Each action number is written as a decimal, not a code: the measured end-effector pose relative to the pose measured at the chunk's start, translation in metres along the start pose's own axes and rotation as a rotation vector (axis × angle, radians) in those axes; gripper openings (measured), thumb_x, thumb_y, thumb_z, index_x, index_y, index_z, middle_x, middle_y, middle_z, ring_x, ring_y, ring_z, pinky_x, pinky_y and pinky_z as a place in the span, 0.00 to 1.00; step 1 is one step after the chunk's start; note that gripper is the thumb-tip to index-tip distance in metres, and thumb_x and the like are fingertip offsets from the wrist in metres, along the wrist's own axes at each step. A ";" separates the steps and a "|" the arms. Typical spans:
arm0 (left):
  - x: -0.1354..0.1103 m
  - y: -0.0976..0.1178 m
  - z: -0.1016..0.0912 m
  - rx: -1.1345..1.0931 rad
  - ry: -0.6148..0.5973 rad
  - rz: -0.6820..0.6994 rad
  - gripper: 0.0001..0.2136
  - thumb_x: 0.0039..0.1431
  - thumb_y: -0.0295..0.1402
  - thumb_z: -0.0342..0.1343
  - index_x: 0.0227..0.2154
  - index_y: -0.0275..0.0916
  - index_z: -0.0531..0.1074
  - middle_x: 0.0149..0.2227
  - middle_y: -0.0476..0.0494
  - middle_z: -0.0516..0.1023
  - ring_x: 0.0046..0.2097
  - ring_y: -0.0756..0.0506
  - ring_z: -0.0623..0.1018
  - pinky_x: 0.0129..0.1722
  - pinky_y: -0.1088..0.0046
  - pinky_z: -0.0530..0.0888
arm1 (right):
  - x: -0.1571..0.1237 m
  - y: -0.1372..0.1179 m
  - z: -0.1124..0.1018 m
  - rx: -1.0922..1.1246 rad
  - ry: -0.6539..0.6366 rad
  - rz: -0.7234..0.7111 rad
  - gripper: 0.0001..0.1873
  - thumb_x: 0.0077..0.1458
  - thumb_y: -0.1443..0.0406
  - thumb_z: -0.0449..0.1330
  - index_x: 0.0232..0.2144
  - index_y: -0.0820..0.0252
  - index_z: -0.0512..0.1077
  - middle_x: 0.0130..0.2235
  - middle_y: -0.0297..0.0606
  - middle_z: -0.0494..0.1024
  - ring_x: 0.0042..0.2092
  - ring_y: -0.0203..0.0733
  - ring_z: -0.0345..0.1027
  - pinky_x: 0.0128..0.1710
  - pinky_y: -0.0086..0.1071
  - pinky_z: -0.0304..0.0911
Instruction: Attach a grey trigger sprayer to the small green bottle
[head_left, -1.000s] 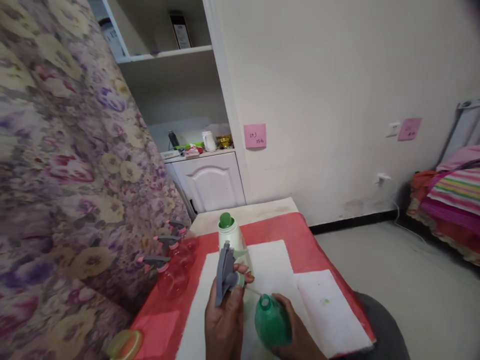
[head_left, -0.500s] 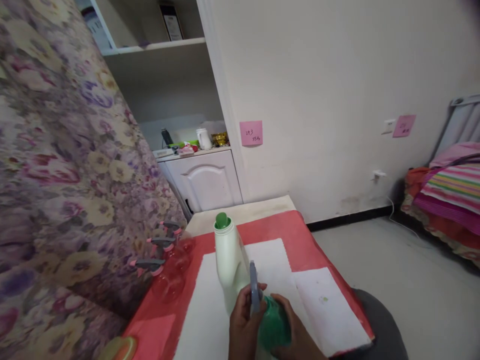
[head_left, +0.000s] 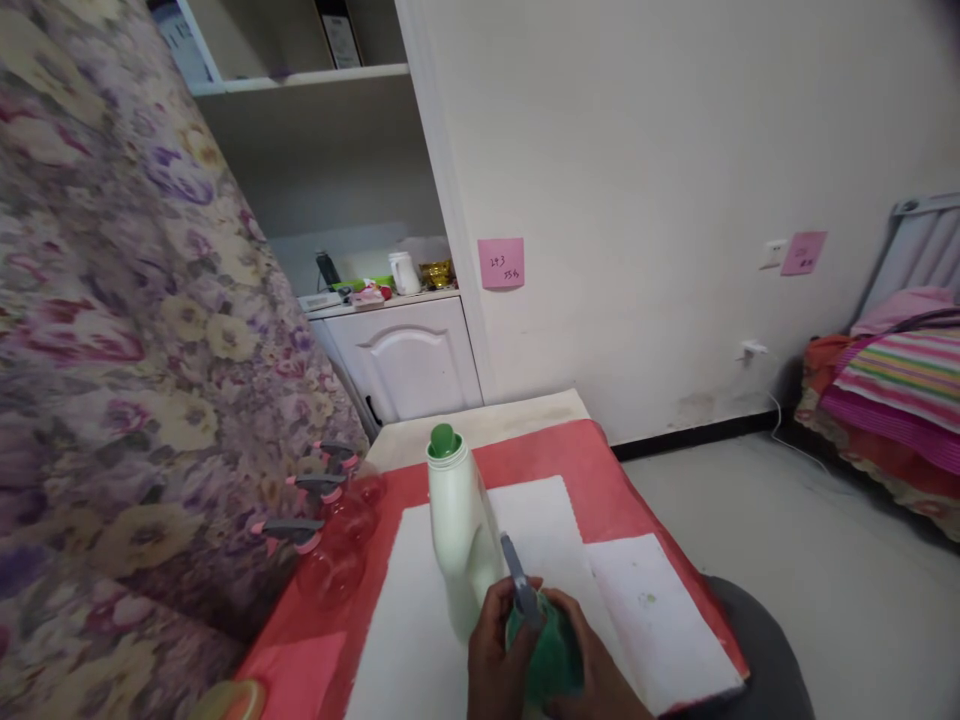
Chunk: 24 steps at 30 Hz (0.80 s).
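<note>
My left hand [head_left: 495, 650] has its fingers closed around the grey spray head [head_left: 519, 575] at the top of a green spray bottle [head_left: 553, 655]. Wrapped around the right side of the bottle's body is my right hand [head_left: 596, 665]. The bottle's base is hidden at the bottom edge. Just left of my hands, a tall pale green detergent bottle [head_left: 454, 520] stands upright with an open neck and a green spout inside. Several clear pink spray bottles [head_left: 330, 570] with grey-and-pink heads stand in a row at the table's left side.
White paper sheets [head_left: 409, 610] lie on the red-covered table [head_left: 540, 450]. A round lidded container [head_left: 232, 700] sits at the lower left. The floral curtain [head_left: 150, 400] hangs along the left, and a dark stool [head_left: 765, 640] stands at the right.
The grey spray head has tilted to the left, and my left hand has shifted slightly right with it. My right hand stays on the green bottle. The view has moved slightly.
</note>
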<state>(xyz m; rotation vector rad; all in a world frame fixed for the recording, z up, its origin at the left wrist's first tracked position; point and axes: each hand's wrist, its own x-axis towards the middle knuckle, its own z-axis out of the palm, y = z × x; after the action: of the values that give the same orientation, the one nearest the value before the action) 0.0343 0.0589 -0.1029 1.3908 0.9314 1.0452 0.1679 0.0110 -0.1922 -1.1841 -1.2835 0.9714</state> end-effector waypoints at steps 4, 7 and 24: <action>0.001 0.000 0.000 0.111 -0.039 0.025 0.16 0.51 0.42 0.62 0.39 0.40 0.73 0.43 0.40 0.83 0.47 0.40 0.79 0.48 0.66 0.75 | -0.001 0.000 0.000 0.038 -0.005 -0.046 0.49 0.34 0.73 0.63 0.59 0.52 0.52 0.62 0.46 0.64 0.63 0.54 0.59 0.61 0.46 0.56; -0.002 -0.001 0.002 0.105 -0.007 0.056 0.16 0.50 0.45 0.61 0.38 0.41 0.74 0.41 0.41 0.83 0.45 0.40 0.80 0.45 0.67 0.76 | -0.001 0.000 0.000 0.028 -0.003 -0.036 0.48 0.34 0.74 0.63 0.59 0.52 0.53 0.62 0.45 0.64 0.63 0.53 0.59 0.61 0.47 0.57; 0.005 -0.013 0.001 0.055 -0.073 0.088 0.14 0.52 0.43 0.60 0.38 0.40 0.74 0.39 0.42 0.83 0.40 0.42 0.80 0.41 0.70 0.75 | 0.003 -0.013 0.001 0.002 0.007 -0.025 0.51 0.31 0.75 0.62 0.61 0.55 0.56 0.63 0.46 0.65 0.64 0.56 0.57 0.64 0.48 0.54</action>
<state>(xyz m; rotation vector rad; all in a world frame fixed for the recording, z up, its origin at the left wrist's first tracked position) 0.0369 0.0641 -0.1158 1.5172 0.8582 1.0338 0.1663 0.0118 -0.1790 -1.1660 -1.2882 0.9491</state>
